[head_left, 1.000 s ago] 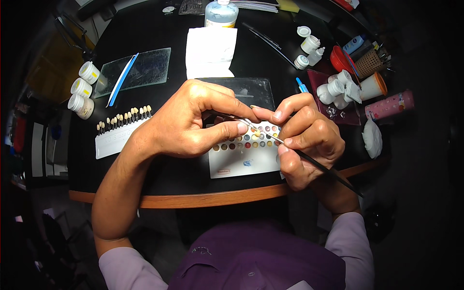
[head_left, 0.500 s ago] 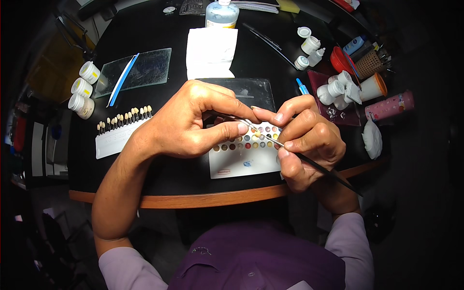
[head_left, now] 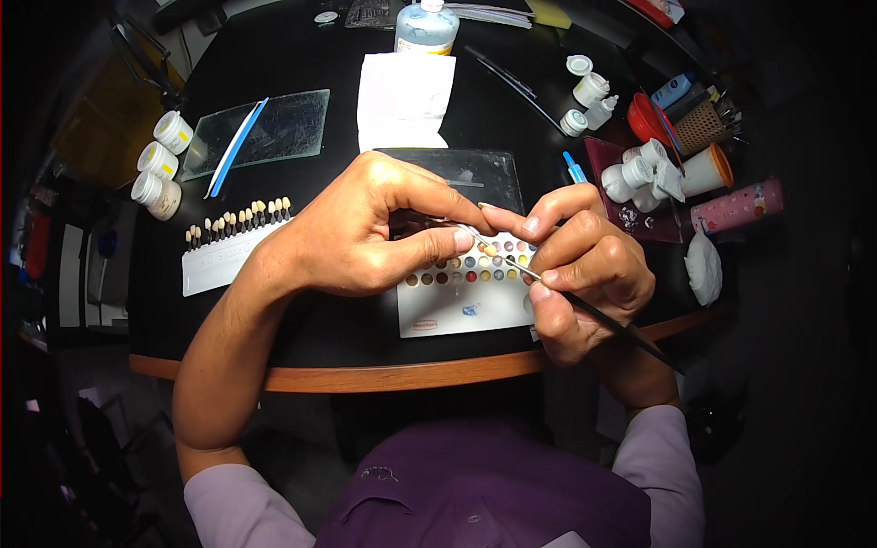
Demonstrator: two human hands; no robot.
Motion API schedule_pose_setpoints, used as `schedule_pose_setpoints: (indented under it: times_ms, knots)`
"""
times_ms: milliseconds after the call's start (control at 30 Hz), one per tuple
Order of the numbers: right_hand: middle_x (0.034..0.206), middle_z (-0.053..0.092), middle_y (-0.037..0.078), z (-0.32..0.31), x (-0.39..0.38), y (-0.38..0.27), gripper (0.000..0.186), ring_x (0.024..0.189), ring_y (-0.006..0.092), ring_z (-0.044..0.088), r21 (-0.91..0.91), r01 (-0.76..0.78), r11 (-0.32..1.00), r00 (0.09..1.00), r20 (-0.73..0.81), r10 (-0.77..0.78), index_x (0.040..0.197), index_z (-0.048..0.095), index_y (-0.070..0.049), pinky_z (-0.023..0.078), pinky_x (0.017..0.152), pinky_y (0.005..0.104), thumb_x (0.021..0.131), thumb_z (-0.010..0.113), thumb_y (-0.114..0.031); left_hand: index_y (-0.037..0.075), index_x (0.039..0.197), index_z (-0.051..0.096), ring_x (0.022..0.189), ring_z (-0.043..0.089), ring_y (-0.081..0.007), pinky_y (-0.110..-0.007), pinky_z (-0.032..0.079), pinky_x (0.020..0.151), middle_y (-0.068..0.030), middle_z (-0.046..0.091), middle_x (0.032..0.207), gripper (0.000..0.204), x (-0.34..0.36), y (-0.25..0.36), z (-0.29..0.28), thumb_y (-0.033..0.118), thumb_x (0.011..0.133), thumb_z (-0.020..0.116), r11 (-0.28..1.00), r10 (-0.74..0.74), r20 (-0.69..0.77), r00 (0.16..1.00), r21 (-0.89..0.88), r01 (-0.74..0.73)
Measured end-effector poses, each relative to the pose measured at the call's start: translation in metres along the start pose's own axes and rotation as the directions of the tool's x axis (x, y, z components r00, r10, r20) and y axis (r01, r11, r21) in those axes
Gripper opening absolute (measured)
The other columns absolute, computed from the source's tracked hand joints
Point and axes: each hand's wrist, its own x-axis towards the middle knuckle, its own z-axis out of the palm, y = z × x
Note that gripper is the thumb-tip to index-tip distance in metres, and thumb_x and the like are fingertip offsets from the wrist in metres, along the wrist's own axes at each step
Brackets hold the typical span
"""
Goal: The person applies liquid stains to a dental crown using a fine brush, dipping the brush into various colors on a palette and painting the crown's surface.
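Note:
My left hand (head_left: 361, 228) pinches slim metal tweezers (head_left: 476, 235) between thumb and index finger. At their tips sits a small yellowish tooth crown (head_left: 491, 249). My right hand (head_left: 598, 265) is closed around a thin brush (head_left: 617, 318) with a dark handle, its tip at or very close to the crown; contact cannot be made out. The right index finger meets the left fingertips. Beneath both hands lies a white palette (head_left: 438, 310) with rows of round coloured stains and a blue smear, partly covered by the hands.
A tooth shade guide (head_left: 219, 263) lies left, near a glass slab (head_left: 288, 132) and white jars (head_left: 157, 194). Ahead stand a folded white tissue (head_left: 402, 96) and a bottle (head_left: 426, 32). To the right are more jars (head_left: 628, 175), a red bowl (head_left: 645, 117) and a crumpled tissue (head_left: 703, 265).
The view has shifted slightly. Both hands keep their grips; the crown and brush tip have moved only a little relative to each other.

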Motion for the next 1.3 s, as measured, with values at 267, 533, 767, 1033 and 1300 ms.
schedule_pose_setpoints:
  times_ms: [267,533,767,1033,1300]
  knots:
    - [0.088,0.057,0.012,0.0055,0.0021,-0.0007,0.016,0.104,0.0269,0.054,0.009,0.010,1.000,0.999,-0.043,-0.010,0.099,0.056,-0.005,0.065,0.099,0.0658,0.087,0.062,0.005,0.001,0.124,0.083,0.069,0.068,-0.0193,-0.035,0.052,0.067,-0.0149,0.076,0.081,0.030,0.0014,-0.0005,0.0001,0.015,0.098,0.076,0.999,0.022,0.004,1.000,0.027,-0.022]
    - [0.088,0.058,0.012,0.0062,0.0048,-0.0022,0.017,0.103,0.0267,0.054,0.007,0.006,1.000,1.000,-0.023,-0.006,0.098,0.055,-0.005,0.065,0.099,0.0655,0.087,0.062,0.005,0.004,0.127,0.082,0.072,0.068,-0.0180,-0.034,0.053,0.069,-0.0144,0.076,0.081,0.032,0.0003,0.0021,-0.0009,0.012,0.097,0.076,1.000,-0.024,0.016,1.000,-0.015,0.025]
    - [0.089,0.058,0.012,0.0044,0.0045,-0.0035,0.016,0.104,0.0267,0.054,-0.014,-0.002,1.000,1.000,-0.007,0.002,0.099,0.054,-0.005,0.065,0.100,0.0654,0.089,0.064,0.004,0.005,0.128,0.082,0.072,0.068,-0.0175,-0.034,0.053,0.069,-0.0143,0.076,0.082,0.032,0.0009,0.0012,-0.0007,0.012,0.097,0.075,1.000,-0.019,0.017,1.000,-0.002,0.019]
    - [0.087,0.062,0.012,0.0066,0.0038,-0.0009,0.017,0.100,0.0289,0.061,-0.009,0.009,1.000,0.999,-0.049,-0.009,0.094,0.057,-0.004,0.067,0.096,0.0580,0.083,0.066,0.006,0.002,0.126,0.082,0.073,0.070,-0.0184,-0.034,0.054,0.071,-0.0149,0.078,0.085,0.031,-0.0012,-0.0027,0.0003,0.013,0.097,0.076,1.000,0.018,-0.009,1.000,0.015,-0.017]
    - [0.086,0.066,0.011,0.0081,0.0057,0.0000,0.020,0.096,0.0311,0.068,-0.026,0.041,0.999,0.995,-0.091,-0.043,0.089,0.060,-0.002,0.069,0.091,0.0505,0.075,0.068,0.009,0.002,0.125,0.083,0.073,0.070,-0.0193,-0.034,0.054,0.071,-0.0154,0.078,0.084,0.031,0.0015,0.0020,-0.0002,0.014,0.097,0.076,1.000,0.013,-0.005,1.000,0.014,-0.013]
